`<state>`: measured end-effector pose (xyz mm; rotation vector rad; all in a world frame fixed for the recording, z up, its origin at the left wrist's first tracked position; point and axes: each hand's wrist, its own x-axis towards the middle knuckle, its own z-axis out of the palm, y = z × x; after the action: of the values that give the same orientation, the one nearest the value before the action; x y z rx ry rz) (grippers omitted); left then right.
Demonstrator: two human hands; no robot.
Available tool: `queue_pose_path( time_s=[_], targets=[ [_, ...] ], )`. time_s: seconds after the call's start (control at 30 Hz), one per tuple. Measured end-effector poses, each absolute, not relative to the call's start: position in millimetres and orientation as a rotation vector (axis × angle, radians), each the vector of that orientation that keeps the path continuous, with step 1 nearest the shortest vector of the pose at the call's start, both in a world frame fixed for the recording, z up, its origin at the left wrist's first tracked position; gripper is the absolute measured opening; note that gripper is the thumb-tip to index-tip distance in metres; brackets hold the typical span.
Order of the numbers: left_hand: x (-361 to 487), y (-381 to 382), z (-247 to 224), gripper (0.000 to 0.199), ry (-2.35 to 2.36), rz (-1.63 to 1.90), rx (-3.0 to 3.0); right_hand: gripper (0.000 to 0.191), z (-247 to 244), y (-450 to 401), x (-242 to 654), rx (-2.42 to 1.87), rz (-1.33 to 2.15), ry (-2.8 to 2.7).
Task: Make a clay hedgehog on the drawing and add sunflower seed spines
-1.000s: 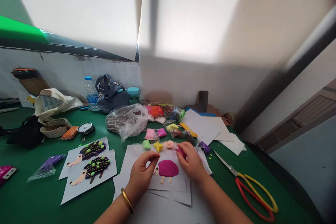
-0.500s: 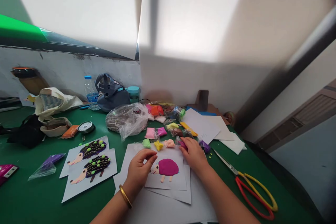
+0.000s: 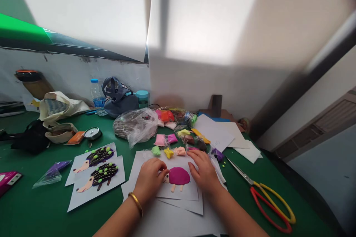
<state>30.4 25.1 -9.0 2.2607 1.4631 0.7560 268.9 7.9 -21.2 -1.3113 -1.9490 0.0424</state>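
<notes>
A magenta clay hedgehog (image 3: 179,176) with a pale peach face and two peach legs lies on a white sheet (image 3: 180,194) in front of me. My left hand (image 3: 151,176) is over the sheet's left side, thumb and fingers closed at the hedgehog's face; whatever they may hold is hidden. My right hand (image 3: 204,170) rests at the right edge of the hedgehog, fingers apart and holding nothing I can see. Just beyond are small clay lumps in clear wrap: green (image 3: 156,151), yellow (image 3: 168,153) and peach (image 3: 179,151).
Two sheets with dark, green-dotted hedgehogs (image 3: 104,174) lie to the left. Large scissors (image 3: 260,189) with red and yellow handles lie to the right. Behind are a clear plastic bag (image 3: 136,126), more clay packets (image 3: 167,116) and white paper (image 3: 213,133).
My left hand has moved down and right onto the hedgehog's face. My right hand has drawn back from a magenta clay packet, toward the hedgehog's right side.
</notes>
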Motion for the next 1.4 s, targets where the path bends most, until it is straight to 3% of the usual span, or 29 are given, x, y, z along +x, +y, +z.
queue_pose_path(
  time_s=[0.5, 0.97, 1.4],
  targets=[
    [39, 22, -11, 0.018, 1.500, 0.590, 2.444, 0.029, -21, 1, 253, -1.231, 0.258, -2.012],
    [22, 30, -16, 0.029, 1.368, 0.665, 2.293, 0.034, -22, -1, 244, -1.176, 0.238, -2.078],
    [23, 14, -6, 0.033, 1.399, 0.556, 2.525, 0.029, -27, -1, 242, -1.181, 0.243, -2.143]
  ],
)
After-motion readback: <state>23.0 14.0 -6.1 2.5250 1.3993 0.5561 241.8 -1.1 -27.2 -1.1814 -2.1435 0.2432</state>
